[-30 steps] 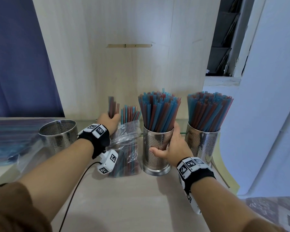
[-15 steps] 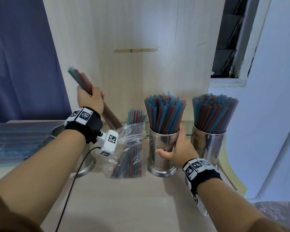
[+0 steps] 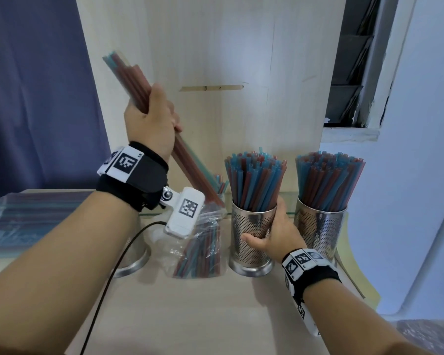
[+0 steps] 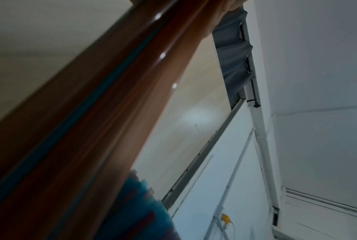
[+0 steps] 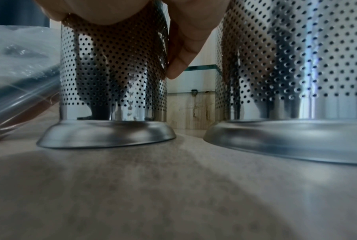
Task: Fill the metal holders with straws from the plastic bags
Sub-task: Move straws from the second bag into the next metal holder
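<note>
My left hand (image 3: 153,116) grips a bundle of red and blue straws (image 3: 128,78), raised and tilted up to the left above the open plastic bag (image 3: 198,242). The same bundle (image 4: 95,113) fills the left wrist view, blurred. My right hand (image 3: 272,234) grips the middle perforated metal holder (image 3: 249,234), which is packed with straws (image 3: 254,180); its fingers (image 5: 179,48) wrap the holder's wall (image 5: 111,65). A second full holder (image 3: 321,229) stands to the right. A third holder (image 3: 133,254) at the left is mostly hidden behind my left forearm.
A sealed bag of straws (image 3: 23,221) lies flat at the far left of the wooden counter (image 3: 190,316). A wooden panel (image 3: 215,60) rises behind the holders. A black cable (image 3: 105,290) trails from my left wrist. A white wall (image 3: 408,175) stands at the right.
My left hand has pulled a bundle of straws up out of the bag and lifted it high to the left. My right hand stays on the middle holder.
</note>
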